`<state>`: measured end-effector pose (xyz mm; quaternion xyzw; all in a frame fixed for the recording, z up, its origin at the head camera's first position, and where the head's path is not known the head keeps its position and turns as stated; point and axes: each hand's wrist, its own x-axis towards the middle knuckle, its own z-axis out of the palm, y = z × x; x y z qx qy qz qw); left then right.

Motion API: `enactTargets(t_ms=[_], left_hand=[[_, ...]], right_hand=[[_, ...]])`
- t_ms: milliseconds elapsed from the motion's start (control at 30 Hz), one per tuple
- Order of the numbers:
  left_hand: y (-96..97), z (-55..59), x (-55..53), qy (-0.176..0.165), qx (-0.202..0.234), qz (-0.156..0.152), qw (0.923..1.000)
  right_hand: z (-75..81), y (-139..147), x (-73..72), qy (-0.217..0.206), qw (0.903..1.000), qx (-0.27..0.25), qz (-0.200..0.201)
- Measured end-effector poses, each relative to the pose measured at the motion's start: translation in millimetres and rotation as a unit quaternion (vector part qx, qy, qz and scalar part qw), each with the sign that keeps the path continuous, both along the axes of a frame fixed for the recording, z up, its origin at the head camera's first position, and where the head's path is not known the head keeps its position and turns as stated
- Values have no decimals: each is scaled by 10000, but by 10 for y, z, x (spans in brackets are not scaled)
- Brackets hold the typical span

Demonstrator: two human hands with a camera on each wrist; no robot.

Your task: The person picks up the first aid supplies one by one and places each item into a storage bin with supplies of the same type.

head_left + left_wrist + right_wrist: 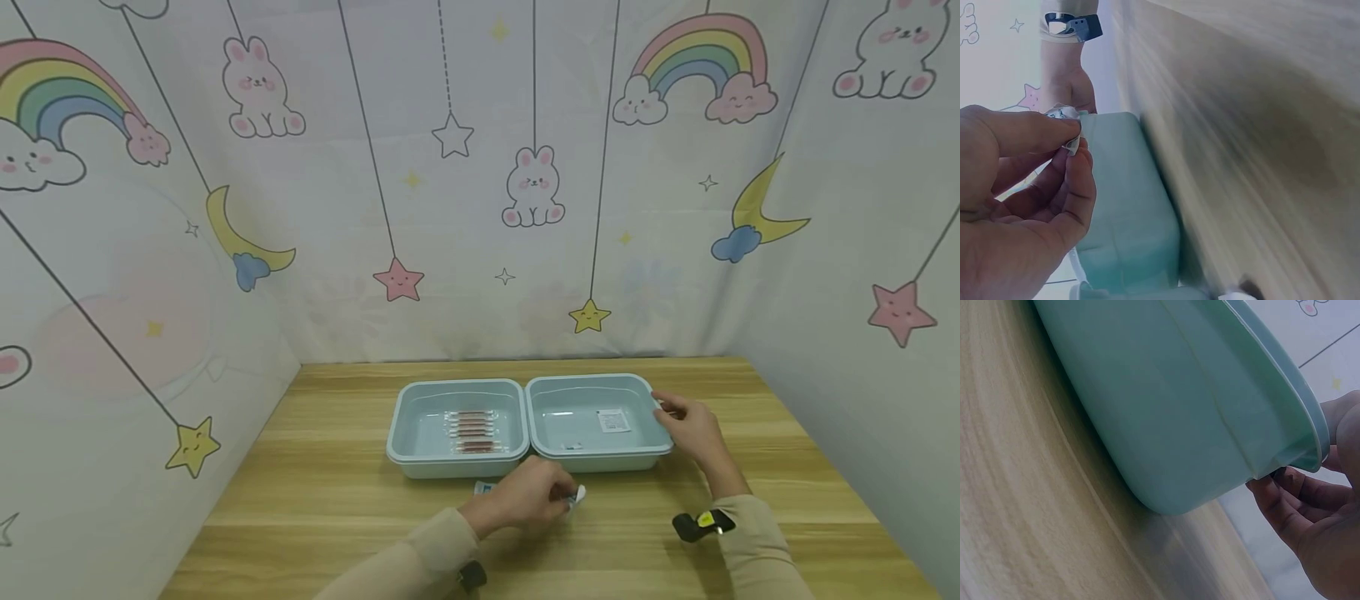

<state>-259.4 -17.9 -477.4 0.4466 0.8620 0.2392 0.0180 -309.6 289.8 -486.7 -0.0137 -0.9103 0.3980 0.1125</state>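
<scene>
My left hand (525, 497) pinches a small crumpled white packet (1064, 113) between thumb and fingertips, low over the table in front of the right tray (600, 455). My right hand (692, 429) grips that pale blue-green tray at its right end; in the right wrist view thumb and fingers (1282, 509) close on its rim from both sides. Inside the tray lie a flat white square packet (613, 421) and a smaller clear-and-white piece (572, 446). A white-and-blue packet (483, 488) lies on the table, partly hidden behind my left hand.
A matching left tray (457, 459) stands against the right one. It holds several clear-wrapped sticks with reddish-brown contents (472, 431) in a row. Both trays stand on a wood-grain table (337, 500). A printed cloth (465, 333) encloses the back and sides.
</scene>
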Motion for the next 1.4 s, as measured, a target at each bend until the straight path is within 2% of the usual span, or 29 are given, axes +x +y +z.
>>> enactTargets(t_ms=[367, 900, 1200, 1400], left_hand=[[18, 101, -25, 236, 87, -14, 9997], [4, 214, -41, 114, 289, 79, 9995], [-5, 216, -112, 346, 457, 51, 9983], [-16, 248, -162, 256, 595, 149, 9978]], right_hand=[[-7, 1, -14, -33, 10000, 14, -15], [-21, 8, -17, 71, 10000, 34, -4], [-10, 3, -8, 55, 10000, 22, 1], [-16, 7, -11, 74, 10000, 31, 10]])
